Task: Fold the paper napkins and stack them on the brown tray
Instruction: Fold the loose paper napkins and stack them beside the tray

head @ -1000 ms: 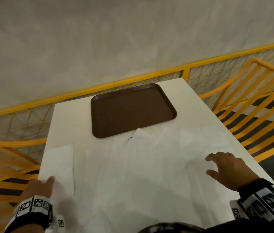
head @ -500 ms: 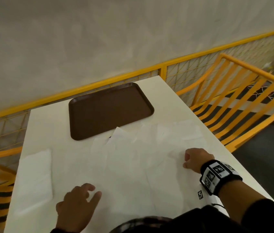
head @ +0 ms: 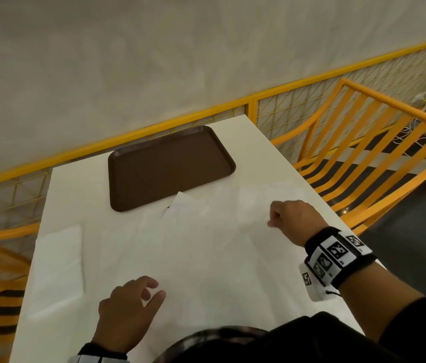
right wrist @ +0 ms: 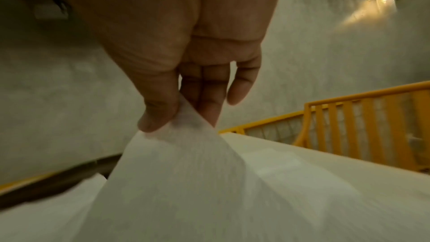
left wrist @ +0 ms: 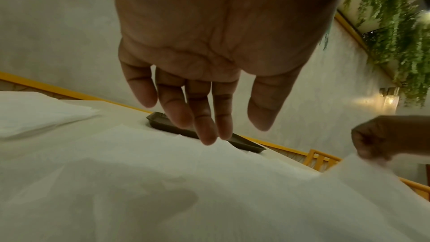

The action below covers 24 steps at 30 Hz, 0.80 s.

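Napkins [head: 206, 258], white and unfolded, lie spread and overlapping across the near half of a white table [head: 75, 184]; their edges blur together, so a count is not possible. The right hand [head: 293, 221], at about 3 o'clock on the table, pinches a corner of one napkin [right wrist: 181, 154] between thumb and fingers [right wrist: 209, 106] and holds that corner raised off the table while the rest of the sheet trails down to the surface. The left hand [head: 128, 307], at about 7 o'clock, hovers palm down just above the sheets with its fingers [left wrist: 204, 117] loosely spread and slightly bent, holding nothing; whether the fingertips touch the paper is unclear. One separate napkin [head: 57, 263] lies flat at 9 o'clock along the left edge, apart from the others. The tray [head: 170, 166], brown and rectangular, sits at 12 o'clock at the far side of the table, with nothing on it except one napkin corner [head: 180, 203] that overlaps its near rim. A band [head: 337, 255] with black-and-white square markers wraps the right wrist. Yellow railing [head: 232, 106] runs behind the table against a pale wall, and a yellow chair [head: 363, 153] stands at 2 o'clock beside the table.
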### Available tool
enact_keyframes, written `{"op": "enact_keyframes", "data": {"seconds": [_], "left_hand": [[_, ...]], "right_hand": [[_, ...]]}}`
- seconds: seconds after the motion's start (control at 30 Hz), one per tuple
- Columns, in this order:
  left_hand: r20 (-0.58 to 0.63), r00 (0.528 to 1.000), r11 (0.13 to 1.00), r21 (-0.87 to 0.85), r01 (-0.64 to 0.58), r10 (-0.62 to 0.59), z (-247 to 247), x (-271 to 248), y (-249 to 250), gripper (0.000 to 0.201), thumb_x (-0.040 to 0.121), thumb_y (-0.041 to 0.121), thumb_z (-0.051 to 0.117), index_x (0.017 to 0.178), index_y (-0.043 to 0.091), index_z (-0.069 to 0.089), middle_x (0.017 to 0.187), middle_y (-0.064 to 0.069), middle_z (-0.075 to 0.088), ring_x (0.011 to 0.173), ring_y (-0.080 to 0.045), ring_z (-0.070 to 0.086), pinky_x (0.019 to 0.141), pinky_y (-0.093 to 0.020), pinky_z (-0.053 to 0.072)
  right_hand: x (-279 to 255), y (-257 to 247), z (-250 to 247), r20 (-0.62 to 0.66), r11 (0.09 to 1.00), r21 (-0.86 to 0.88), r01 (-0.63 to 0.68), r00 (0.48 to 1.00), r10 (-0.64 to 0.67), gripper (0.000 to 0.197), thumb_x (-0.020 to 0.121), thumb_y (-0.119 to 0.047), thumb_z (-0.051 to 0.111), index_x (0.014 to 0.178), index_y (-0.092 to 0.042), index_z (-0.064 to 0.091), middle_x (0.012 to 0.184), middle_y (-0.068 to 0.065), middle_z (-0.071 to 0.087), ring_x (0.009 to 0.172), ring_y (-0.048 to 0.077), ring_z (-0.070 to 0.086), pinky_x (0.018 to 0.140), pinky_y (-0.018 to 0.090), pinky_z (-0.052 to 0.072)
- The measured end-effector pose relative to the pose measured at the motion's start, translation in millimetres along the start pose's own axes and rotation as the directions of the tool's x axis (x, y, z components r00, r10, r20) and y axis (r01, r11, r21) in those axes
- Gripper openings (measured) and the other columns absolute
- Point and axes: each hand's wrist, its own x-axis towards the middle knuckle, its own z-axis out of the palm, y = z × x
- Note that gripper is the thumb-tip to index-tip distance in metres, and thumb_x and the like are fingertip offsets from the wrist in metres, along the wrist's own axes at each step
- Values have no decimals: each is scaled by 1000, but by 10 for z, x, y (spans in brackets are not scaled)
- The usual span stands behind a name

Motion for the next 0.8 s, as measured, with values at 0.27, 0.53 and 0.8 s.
{"op": "enact_keyframes", "data": {"seconds": [0.27,0.53,0.8], "left_hand": [[40,995,996,-11,-92,93,-65,97,61,17,87,55,50,100,44,52,90,17,58,87,-2,51,87,-29,38],[-154,957,911,-302,-282,245,-261,154,216,83,62,73,57,135,42,33,142,17,33,128,-10,40,105,-36,40],[-269,902,904,-175,-391,338,-724,276,744,43,84,39,64,124,37,52,97,17,64,84,-1,56,81,-20,48]], "right_hand": [[188,-310,-320,-190,946,0,323,929,-318,13,95,-25,53,91,-16,61,84,4,65,78,27,60,75,37,46],[86,-683,-613,-361,813,14,582,761,-538,11,95,-21,51,89,-13,58,74,3,62,63,25,57,59,39,50],[-181,-1149,-834,-430,546,-307,779,398,-810,13,80,-4,68,89,-14,67,73,4,66,59,27,60,55,36,49]]}}
